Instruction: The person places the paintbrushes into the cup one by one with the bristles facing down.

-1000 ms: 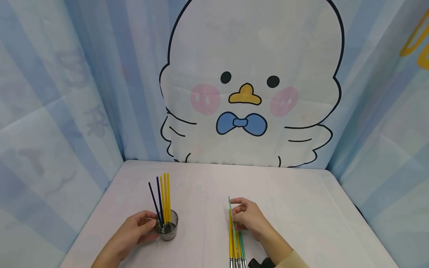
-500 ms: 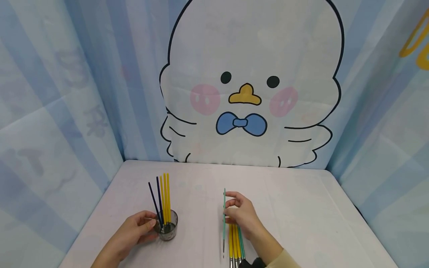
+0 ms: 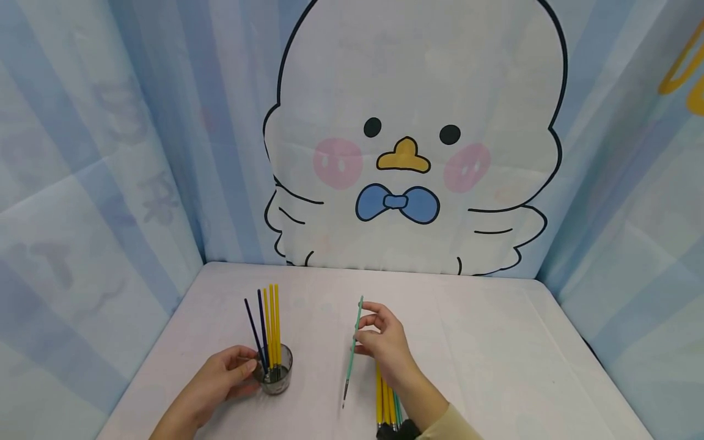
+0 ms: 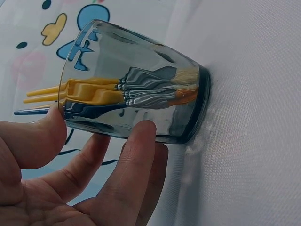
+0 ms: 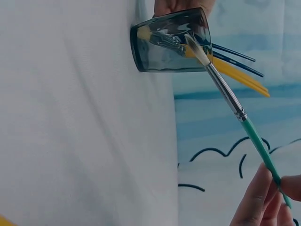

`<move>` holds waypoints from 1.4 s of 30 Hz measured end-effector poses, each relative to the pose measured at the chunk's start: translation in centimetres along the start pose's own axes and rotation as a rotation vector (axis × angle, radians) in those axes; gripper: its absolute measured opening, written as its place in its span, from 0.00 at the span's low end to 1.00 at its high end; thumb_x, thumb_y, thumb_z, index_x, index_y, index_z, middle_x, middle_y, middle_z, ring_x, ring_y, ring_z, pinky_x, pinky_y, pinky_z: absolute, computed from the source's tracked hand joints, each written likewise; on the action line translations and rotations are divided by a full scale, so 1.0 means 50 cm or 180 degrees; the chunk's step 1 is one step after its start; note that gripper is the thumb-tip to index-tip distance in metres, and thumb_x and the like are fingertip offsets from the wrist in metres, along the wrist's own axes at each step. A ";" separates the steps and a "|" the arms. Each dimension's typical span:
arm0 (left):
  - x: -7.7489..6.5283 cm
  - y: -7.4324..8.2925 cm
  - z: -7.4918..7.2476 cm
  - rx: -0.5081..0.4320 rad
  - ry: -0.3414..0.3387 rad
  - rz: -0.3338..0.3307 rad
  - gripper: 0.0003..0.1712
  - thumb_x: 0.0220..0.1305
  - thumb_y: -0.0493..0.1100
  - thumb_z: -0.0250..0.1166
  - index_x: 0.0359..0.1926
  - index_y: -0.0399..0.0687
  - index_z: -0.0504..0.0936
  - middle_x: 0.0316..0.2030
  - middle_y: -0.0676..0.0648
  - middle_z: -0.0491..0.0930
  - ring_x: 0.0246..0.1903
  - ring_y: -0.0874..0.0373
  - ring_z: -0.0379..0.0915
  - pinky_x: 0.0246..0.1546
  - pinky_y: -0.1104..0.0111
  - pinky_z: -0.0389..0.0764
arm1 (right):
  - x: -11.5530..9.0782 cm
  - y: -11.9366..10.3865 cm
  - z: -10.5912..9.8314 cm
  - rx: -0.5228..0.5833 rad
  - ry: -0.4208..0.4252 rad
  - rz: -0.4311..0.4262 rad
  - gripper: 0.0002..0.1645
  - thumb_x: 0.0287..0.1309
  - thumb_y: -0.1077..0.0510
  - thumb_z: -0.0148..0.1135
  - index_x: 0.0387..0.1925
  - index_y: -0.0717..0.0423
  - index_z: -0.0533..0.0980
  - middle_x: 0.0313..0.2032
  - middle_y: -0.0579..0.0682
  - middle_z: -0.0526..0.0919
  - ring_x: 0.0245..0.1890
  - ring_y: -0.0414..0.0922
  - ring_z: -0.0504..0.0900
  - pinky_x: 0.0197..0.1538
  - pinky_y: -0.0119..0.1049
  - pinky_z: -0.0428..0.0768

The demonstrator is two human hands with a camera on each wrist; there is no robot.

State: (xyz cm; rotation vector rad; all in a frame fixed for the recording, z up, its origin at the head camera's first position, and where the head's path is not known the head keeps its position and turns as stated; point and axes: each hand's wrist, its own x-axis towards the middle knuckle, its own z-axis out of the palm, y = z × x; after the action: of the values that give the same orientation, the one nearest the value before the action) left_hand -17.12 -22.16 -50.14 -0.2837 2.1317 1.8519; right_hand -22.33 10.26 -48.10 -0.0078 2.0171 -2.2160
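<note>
My left hand (image 3: 228, 373) holds the side of a smoky glass tumbler (image 3: 287, 365), the thumb at its rim and fingers along its wall in the left wrist view. Several paintbrushes stand in it bristles down: yellow handles (image 3: 273, 318) and dark blue handles (image 3: 253, 324). My right hand (image 3: 387, 342) pinches a green paintbrush (image 5: 256, 141) by the handle, above the table and right of the tumbler. Its pale bristles point downward, and in the right wrist view they overlap the glass.
More paintbrushes with yellow handles (image 3: 386, 403) and green handles (image 3: 398, 406) lie side by side near the front, partly hidden by my right forearm. A white cloth covers the table (image 3: 484, 348). Behind it hangs a curtain (image 3: 407, 244) with a cartoon bird.
My right hand has lifted the green paintbrush off the row of brushes and carried it left toward the tumbler, its bristle end now swung to the left. My left hand stays at the tumbler.
</note>
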 end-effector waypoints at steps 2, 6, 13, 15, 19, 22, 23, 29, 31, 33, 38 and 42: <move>-0.001 0.001 0.000 0.0018 -0.0028 0.0013 0.18 0.81 0.35 0.60 0.63 0.25 0.75 0.54 0.34 0.83 0.49 0.53 0.85 0.52 0.54 0.94 | -0.001 -0.003 0.007 0.0061 -0.0038 -0.0037 0.34 0.60 0.72 0.64 0.68 0.58 0.72 0.40 0.50 0.77 0.27 0.41 0.80 0.39 0.37 0.94; -0.002 0.002 0.000 0.0030 -0.0021 -0.0005 0.18 0.81 0.35 0.60 0.62 0.25 0.75 0.54 0.34 0.83 0.49 0.53 0.84 0.52 0.54 0.94 | -0.002 -0.010 0.021 0.0160 -0.0091 -0.0095 0.34 0.60 0.72 0.63 0.68 0.57 0.72 0.41 0.50 0.77 0.27 0.41 0.80 0.39 0.37 0.93; 0.000 0.001 0.000 0.0018 0.0006 -0.0014 0.18 0.80 0.35 0.61 0.63 0.25 0.75 0.54 0.34 0.83 0.49 0.54 0.83 0.52 0.54 0.94 | -0.002 -0.019 0.044 0.0315 -0.0106 -0.0164 0.34 0.60 0.75 0.63 0.67 0.56 0.71 0.38 0.46 0.77 0.27 0.40 0.79 0.38 0.35 0.92; 0.001 0.000 0.001 0.0026 0.0013 -0.0019 0.18 0.80 0.35 0.60 0.63 0.25 0.75 0.54 0.34 0.83 0.49 0.54 0.83 0.52 0.54 0.94 | 0.000 -0.020 0.050 0.0357 -0.0090 -0.0191 0.34 0.59 0.75 0.63 0.66 0.56 0.71 0.38 0.47 0.77 0.26 0.39 0.79 0.37 0.34 0.92; 0.003 0.001 0.003 0.0047 0.0094 -0.0072 0.17 0.80 0.34 0.60 0.62 0.26 0.76 0.53 0.35 0.83 0.48 0.54 0.83 0.51 0.54 0.94 | 0.002 -0.024 0.065 0.0407 -0.0083 -0.0269 0.34 0.59 0.76 0.63 0.66 0.55 0.71 0.38 0.48 0.76 0.26 0.39 0.78 0.36 0.33 0.92; 0.003 0.002 0.003 0.0069 0.0110 -0.0076 0.17 0.80 0.34 0.60 0.62 0.26 0.76 0.53 0.35 0.83 0.48 0.54 0.84 0.51 0.53 0.94 | 0.003 -0.029 0.078 0.0448 -0.0099 -0.0343 0.35 0.59 0.77 0.62 0.66 0.55 0.71 0.38 0.47 0.77 0.27 0.39 0.80 0.36 0.33 0.91; 0.002 0.002 0.004 0.0075 0.0113 -0.0075 0.17 0.80 0.34 0.60 0.62 0.26 0.76 0.53 0.35 0.83 0.47 0.54 0.84 0.51 0.53 0.94 | 0.003 -0.031 0.082 0.0462 -0.0108 -0.0370 0.35 0.59 0.77 0.62 0.66 0.55 0.71 0.38 0.47 0.77 0.27 0.39 0.80 0.36 0.33 0.91; 0.001 0.004 0.004 0.0068 0.0098 -0.0076 0.16 0.81 0.34 0.60 0.61 0.27 0.77 0.53 0.35 0.83 0.48 0.54 0.84 0.52 0.54 0.94 | 0.004 -0.034 0.102 0.0595 -0.0098 -0.0517 0.36 0.56 0.79 0.62 0.66 0.56 0.70 0.37 0.47 0.77 0.27 0.39 0.81 0.36 0.34 0.92; 0.000 0.004 0.005 0.0070 0.0099 -0.0074 0.16 0.81 0.34 0.60 0.61 0.27 0.77 0.53 0.35 0.83 0.48 0.54 0.84 0.52 0.54 0.94 | 0.005 -0.035 0.108 0.0631 -0.0088 -0.0555 0.36 0.57 0.78 0.62 0.65 0.56 0.70 0.37 0.47 0.77 0.27 0.39 0.81 0.36 0.34 0.92; 0.000 0.004 0.005 0.0073 0.0101 -0.0077 0.16 0.81 0.34 0.60 0.61 0.27 0.76 0.53 0.35 0.83 0.48 0.54 0.84 0.51 0.54 0.94 | 0.006 -0.037 0.115 0.0656 -0.0070 -0.0594 0.36 0.57 0.78 0.62 0.65 0.55 0.70 0.38 0.47 0.77 0.27 0.39 0.82 0.36 0.34 0.93; 0.002 0.005 0.005 0.0070 0.0112 -0.0092 0.16 0.81 0.35 0.60 0.62 0.27 0.77 0.53 0.35 0.83 0.48 0.54 0.84 0.51 0.54 0.94 | 0.010 -0.044 0.136 0.0730 -0.0027 -0.0678 0.34 0.60 0.78 0.62 0.65 0.54 0.71 0.39 0.47 0.78 0.30 0.39 0.83 0.38 0.35 0.94; 0.001 0.006 0.005 0.0071 0.0109 -0.0084 0.16 0.81 0.34 0.60 0.62 0.27 0.77 0.53 0.35 0.83 0.48 0.54 0.84 0.51 0.54 0.95 | 0.017 -0.043 0.152 0.0738 -0.0039 -0.0709 0.34 0.61 0.77 0.62 0.65 0.54 0.70 0.39 0.47 0.78 0.31 0.39 0.83 0.39 0.35 0.94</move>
State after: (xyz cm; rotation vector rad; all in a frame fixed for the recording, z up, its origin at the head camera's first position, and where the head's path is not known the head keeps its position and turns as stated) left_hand -17.26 -21.87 -49.92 -0.3391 2.1592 1.8203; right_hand -22.62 2.82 -45.27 -0.2308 1.8188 -2.5657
